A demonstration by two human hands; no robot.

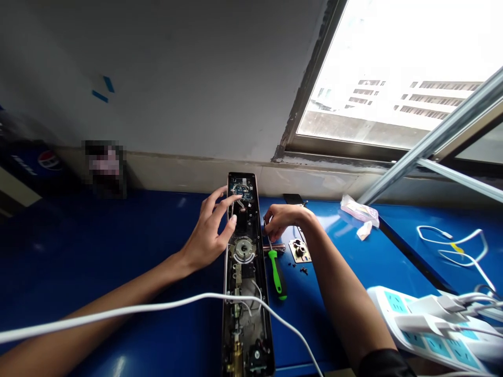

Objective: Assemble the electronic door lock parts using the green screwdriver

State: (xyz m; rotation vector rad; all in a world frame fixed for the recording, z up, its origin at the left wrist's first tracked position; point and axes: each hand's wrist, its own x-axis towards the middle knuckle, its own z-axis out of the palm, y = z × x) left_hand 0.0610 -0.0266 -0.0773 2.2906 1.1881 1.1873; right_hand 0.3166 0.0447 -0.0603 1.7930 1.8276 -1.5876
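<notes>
A long, narrow smart door lock panel [245,262] lies open on the blue table, its inner parts showing. Over its upper end is my left hand [214,228], fingers spread, with fingertips by the circuit board [241,191] and the panel's left edge. My right hand [277,220] is closed at the panel's right side, its fingers curled around the shaft of a screwdriver [278,277] with a green and black handle. The screwdriver's handle points toward me. Part of its shaft is hidden by my fingers. A square metal plate with a round black part [300,251] lies near my right wrist.
Several small dark screws [304,270] lie on the table [165,309]. A white cable [165,303] crosses above my left forearm and the panel. At right are a power strip [383,314], a coiled white cable [448,235] and a plastic packet [359,210]. A wall and window stand behind.
</notes>
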